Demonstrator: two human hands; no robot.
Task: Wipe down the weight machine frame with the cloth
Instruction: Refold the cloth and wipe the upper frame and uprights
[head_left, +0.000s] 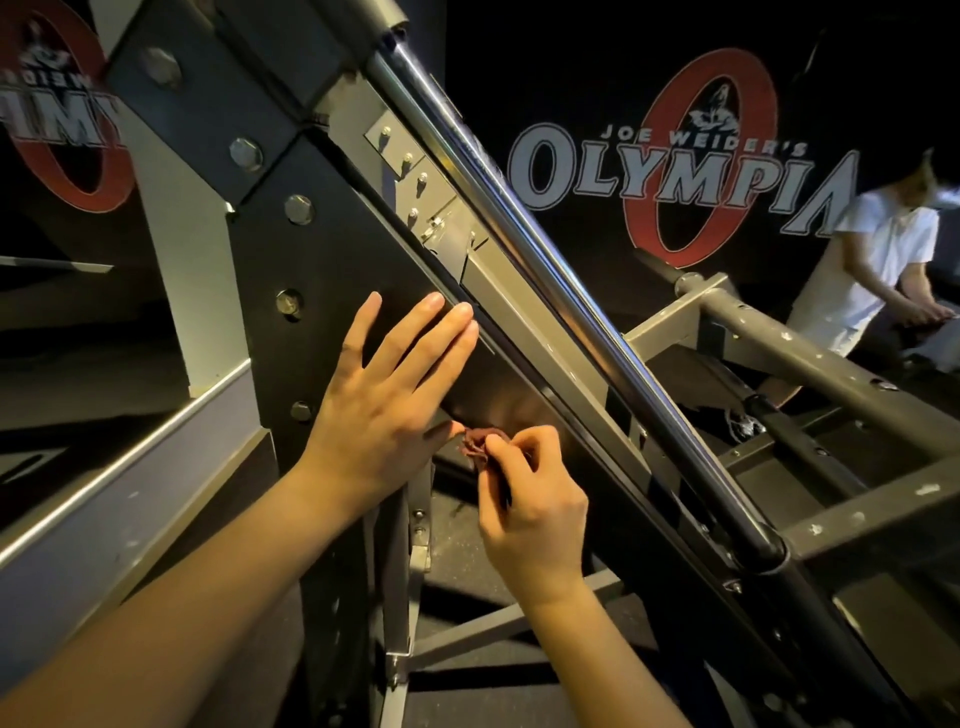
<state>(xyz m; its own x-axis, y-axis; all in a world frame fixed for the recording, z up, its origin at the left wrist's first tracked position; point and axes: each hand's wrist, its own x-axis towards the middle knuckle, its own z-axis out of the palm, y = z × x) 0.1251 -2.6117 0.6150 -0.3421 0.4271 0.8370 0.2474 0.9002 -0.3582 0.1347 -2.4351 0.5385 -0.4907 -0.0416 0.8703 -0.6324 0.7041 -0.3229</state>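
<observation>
**Open the cloth out before the next stroke**

The left hand (384, 395) lies flat on the dark plate (332, 249) of the weight machine frame (218, 104), fingers straight and grasping nothing, its fingertips (457, 317) at the plate's upper-right edge where the grey rail (524, 312) begins; the right hand (530, 504), just below it near the plate's lower edge, pinches a small reddish cloth (475, 446), bunched into a wad between thumb and fingertips; whether the wad actually touches the metal is hard to tell in this dim light.

A wad this small would cover very little per pass; I would shake it out, fold it into a flat pad and press it down with flat fingers; strokes are best run along the plate's length, parallel to the rail, each overlapping the one before. The bolts (300, 209) along the plate's left edge likely trap grime, so circle each one; the seam between plate and rail wants a folded edge drawn along it; the chrome rod (519, 208) beyond the rail may be greased, so leave it till last. The bracing hand steadies well, yet it covers surface that also needs wiping.
</observation>
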